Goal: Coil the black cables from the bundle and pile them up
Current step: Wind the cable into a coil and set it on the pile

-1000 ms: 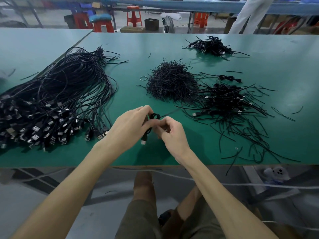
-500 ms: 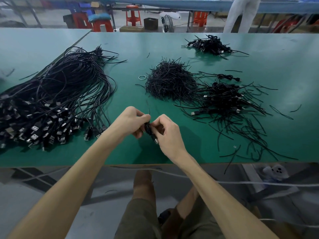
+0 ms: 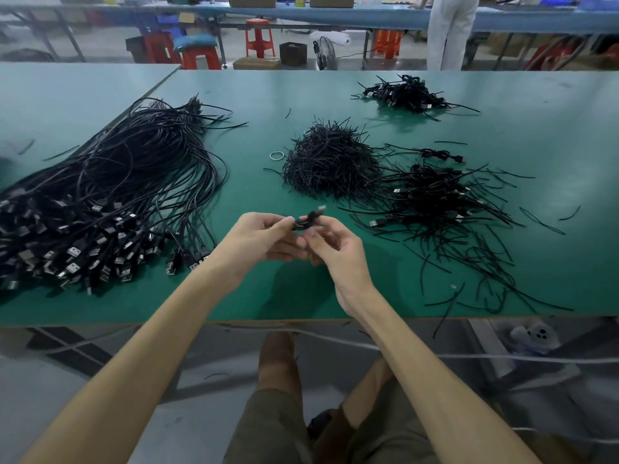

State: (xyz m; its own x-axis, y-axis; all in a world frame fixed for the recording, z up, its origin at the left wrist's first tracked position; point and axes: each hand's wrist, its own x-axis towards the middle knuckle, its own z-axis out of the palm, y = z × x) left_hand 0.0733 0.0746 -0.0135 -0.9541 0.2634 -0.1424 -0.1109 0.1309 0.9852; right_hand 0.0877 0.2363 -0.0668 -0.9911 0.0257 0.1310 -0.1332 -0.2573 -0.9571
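A small coiled black cable (image 3: 306, 222) with a silver plug pointing up and right sits between my two hands above the green table (image 3: 254, 296). My left hand (image 3: 259, 237) pinches its left side with curled fingers. My right hand (image 3: 338, 251) holds its right side, fingers curled around it. A large bundle of uncoiled black cables (image 3: 110, 195) with several USB plugs lies at the left. A pile of coiled cables (image 3: 432, 195) lies at the right.
A heap of short black ties (image 3: 330, 160) sits behind my hands, with a white rubber band (image 3: 276, 155) beside it. Another small cable pile (image 3: 407, 93) lies at the far right. Loose ties are scattered along the right front edge. Red stools and a person stand beyond the table.
Both hands have lifted slightly and turned the coiled cable; its plug, which hung down, now points up and to the right.
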